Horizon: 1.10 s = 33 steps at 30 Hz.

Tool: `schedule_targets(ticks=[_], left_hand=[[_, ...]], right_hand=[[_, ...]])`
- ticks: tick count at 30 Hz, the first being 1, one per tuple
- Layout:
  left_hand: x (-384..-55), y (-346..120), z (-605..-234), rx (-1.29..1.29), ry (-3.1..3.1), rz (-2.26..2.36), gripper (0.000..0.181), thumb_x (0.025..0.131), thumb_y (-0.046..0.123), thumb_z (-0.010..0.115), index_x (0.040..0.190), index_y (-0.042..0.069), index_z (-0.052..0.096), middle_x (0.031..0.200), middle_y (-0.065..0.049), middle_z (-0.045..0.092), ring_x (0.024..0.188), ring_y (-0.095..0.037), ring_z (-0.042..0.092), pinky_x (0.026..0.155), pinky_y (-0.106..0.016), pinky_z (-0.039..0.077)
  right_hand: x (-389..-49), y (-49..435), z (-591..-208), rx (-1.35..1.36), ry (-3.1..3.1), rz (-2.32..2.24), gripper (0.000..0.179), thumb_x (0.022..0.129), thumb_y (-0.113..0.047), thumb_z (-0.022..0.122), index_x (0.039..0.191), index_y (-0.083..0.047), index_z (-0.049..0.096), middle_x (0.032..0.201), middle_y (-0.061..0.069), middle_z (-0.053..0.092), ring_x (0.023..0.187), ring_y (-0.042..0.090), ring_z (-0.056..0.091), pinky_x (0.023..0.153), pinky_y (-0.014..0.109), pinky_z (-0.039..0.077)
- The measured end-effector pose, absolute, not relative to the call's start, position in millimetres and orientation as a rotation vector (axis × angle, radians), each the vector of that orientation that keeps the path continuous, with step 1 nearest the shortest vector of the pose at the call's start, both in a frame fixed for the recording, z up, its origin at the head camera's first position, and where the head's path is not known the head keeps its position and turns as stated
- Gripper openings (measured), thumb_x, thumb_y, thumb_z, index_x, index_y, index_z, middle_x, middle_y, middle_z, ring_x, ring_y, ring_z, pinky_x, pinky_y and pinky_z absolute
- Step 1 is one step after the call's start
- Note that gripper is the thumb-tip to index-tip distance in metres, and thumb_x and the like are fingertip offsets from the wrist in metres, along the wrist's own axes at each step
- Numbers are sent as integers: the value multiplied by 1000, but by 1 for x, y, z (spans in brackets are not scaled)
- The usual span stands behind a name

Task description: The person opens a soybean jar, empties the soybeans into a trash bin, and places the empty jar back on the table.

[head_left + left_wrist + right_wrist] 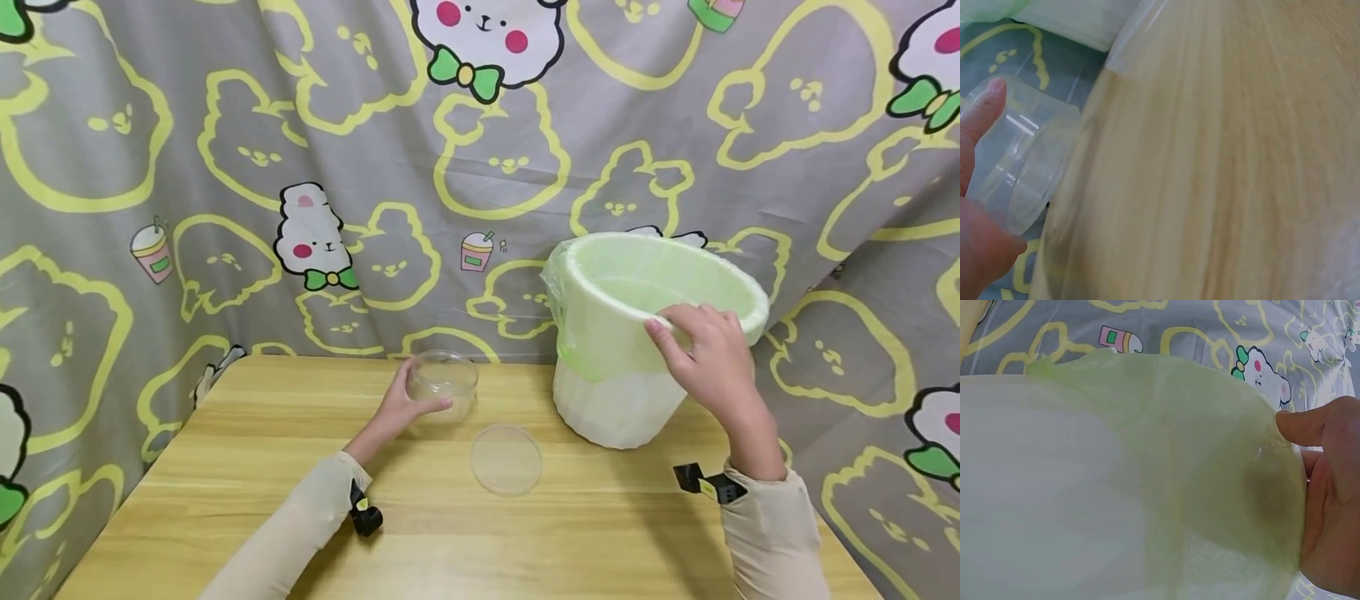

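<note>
My left hand (401,406) grips a clear plastic bowl (448,385) by its side, near the back edge of the table. In the left wrist view the thumb and fingers curl round the bowl (1025,153). A clear round lid (506,460) lies flat on the wood to the right of that hand. At the right stands a white trash can (622,408) lined with a thin green bag (600,346) folded over its rim. My right hand (708,358) holds the near rim, thumb outside and fingers over the edge; the right wrist view shows the thumb against the bag (1222,469).
The wooden table (420,542) runs up to a grey patterned curtain (375,167) hanging behind and at both sides. The can stands at the table's back right, close to the curtain. A small black camera sits on each wrist.
</note>
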<state>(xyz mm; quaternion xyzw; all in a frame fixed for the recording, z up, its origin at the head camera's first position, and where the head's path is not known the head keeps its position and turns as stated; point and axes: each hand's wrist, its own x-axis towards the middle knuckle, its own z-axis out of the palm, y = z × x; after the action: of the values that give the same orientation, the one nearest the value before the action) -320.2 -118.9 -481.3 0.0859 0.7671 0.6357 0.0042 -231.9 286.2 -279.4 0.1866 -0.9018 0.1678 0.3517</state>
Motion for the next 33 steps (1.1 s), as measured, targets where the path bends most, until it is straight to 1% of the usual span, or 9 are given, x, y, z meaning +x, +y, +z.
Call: schedule_targets(ticks=[4,7,12,22,25,29,33], left_hand=[[-320,-122,-485,291,2383,1999,111,79,20,89,162,10,15,170,-14,17,157,-38,11,127,-58,12],[-319,-126,-488,284,2383,1982,111,78,19,89,161,11,15,169,-16,17,157,-38,11,128,-56,13],[-318,-132,-490,283,2387,1944,113,77,18,91,161,11,15,167,-19,20,156,-41,15,128,-55,16],[-321,-133,-489,271,2392,1905,116,70,8,93,159,7,19,162,-24,28,150,-46,28,123,-59,27],[-321,-132,-490,252,2376,1899,116,69,8,94,158,7,20,162,-23,28,150,-45,28,123,-58,27],[-320,-132,-490,263,2377,1895,117,70,10,94,159,9,19,164,-21,26,152,-44,25,124,-58,25],[-321,-134,-491,264,2390,1888,117,70,13,94,159,10,19,164,-21,26,152,-44,25,124,-59,25]], right_hand=[[-232,286,-280,483,-2325,437,26,101,-27,62,100,-2,71,95,17,73,82,31,56,75,42,29],[-233,285,-281,485,-2325,439,26,101,-26,63,100,-2,71,95,17,73,83,31,56,75,42,29],[-232,284,-281,481,-2318,434,25,101,-26,63,100,-2,71,95,17,73,81,32,56,76,43,30],[-233,286,-280,481,-2297,447,23,99,-23,64,99,-1,71,92,17,73,77,30,53,75,42,29],[-232,287,-282,478,-2292,443,21,98,-22,66,98,-2,72,90,16,73,76,30,53,74,42,29],[-233,287,-284,478,-2278,445,21,97,-22,67,98,-2,72,91,16,73,76,31,53,75,45,31],[-234,286,-284,487,-2268,449,20,97,-22,67,97,-2,72,91,16,73,78,31,54,76,46,32]])
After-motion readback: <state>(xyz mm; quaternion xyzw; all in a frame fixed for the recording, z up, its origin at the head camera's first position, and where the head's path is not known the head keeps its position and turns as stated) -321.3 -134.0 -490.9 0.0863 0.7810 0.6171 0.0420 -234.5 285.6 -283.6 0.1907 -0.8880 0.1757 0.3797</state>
